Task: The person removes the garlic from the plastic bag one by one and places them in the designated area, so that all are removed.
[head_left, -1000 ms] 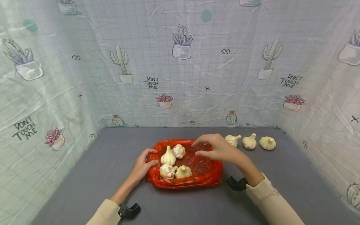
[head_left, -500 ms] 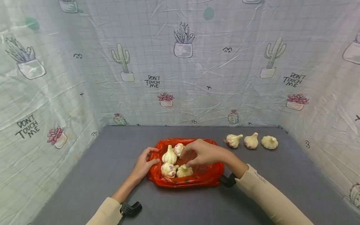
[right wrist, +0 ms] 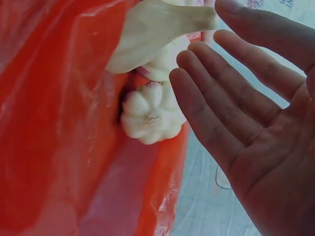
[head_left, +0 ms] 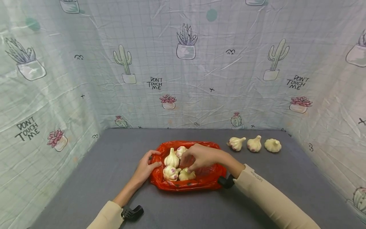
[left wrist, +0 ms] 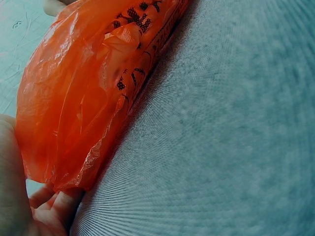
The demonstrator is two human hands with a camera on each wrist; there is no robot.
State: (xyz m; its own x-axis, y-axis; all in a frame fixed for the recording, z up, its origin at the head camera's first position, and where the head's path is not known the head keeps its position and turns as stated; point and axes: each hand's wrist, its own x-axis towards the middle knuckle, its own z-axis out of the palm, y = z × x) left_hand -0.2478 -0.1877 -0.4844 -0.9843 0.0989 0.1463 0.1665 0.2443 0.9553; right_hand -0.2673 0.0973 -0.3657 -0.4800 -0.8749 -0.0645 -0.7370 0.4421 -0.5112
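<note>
A red plastic bag (head_left: 210,184) lies on the dark table with its mouth spread wide. Inside its left half are several garlic bulbs: one upright (head_left: 171,159), one at the back (head_left: 181,151), one at front left (head_left: 171,173) and one at the front (head_left: 186,175). My left hand (head_left: 145,167) grips the bag's left rim, thumb and fingers apart along the edge. Over the bag my right hand (head_left: 204,156) reaches down to the front bulb. In the right wrist view its fingers (right wrist: 226,103) are extended, and thumb and forefinger flank the bulb's stem (right wrist: 199,18) without visibly closing on it.
To the right behind the bag, three more garlic bulbs stand in a row: one tipped sideways (head_left: 236,143), one upright (head_left: 254,144) and one squat (head_left: 273,145). A patterned curtain (head_left: 211,111) encloses the table's back and sides.
My right hand has moved left and down, from above the bag's right half to the front garlic bulb. The left hand stays on the rim.
</note>
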